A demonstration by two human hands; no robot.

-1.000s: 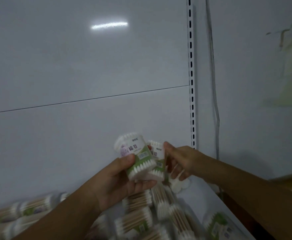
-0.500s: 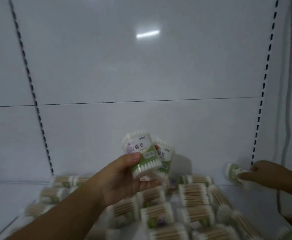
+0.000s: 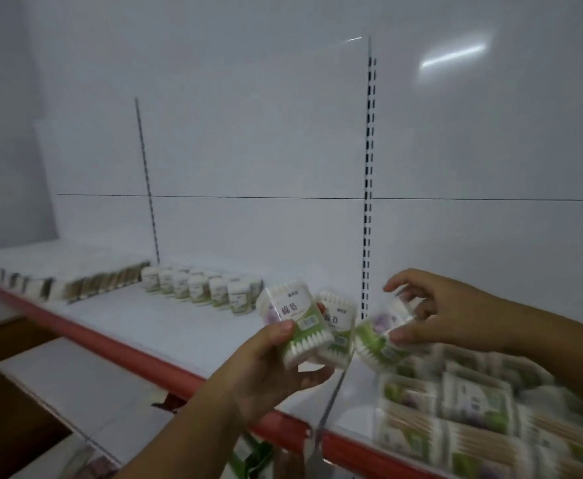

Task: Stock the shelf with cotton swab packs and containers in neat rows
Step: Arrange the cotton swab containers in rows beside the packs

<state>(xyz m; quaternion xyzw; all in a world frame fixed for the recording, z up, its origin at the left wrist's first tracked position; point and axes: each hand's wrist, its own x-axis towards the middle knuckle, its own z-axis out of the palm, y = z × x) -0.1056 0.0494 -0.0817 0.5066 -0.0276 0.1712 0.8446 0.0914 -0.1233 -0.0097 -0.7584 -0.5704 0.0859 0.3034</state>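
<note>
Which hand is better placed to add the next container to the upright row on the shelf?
Probably the left hand: it holds two containers close to the row end; the right hand grips a third container farther right.

Two swab containers (image 3: 293,321) in the left hand (image 3: 269,378), a third container (image 3: 378,337) in the right hand (image 3: 449,312) — above the white shelf (image 3: 165,326)

My right hand (image 3: 445,312) is off the back wall and now grips a tub (image 3: 380,331), tilted, just right of the pair (image 3: 293,319) in my left hand (image 3: 266,371). My view swings left, so a standing row (image 3: 200,288) shows left of the pair.
</note>
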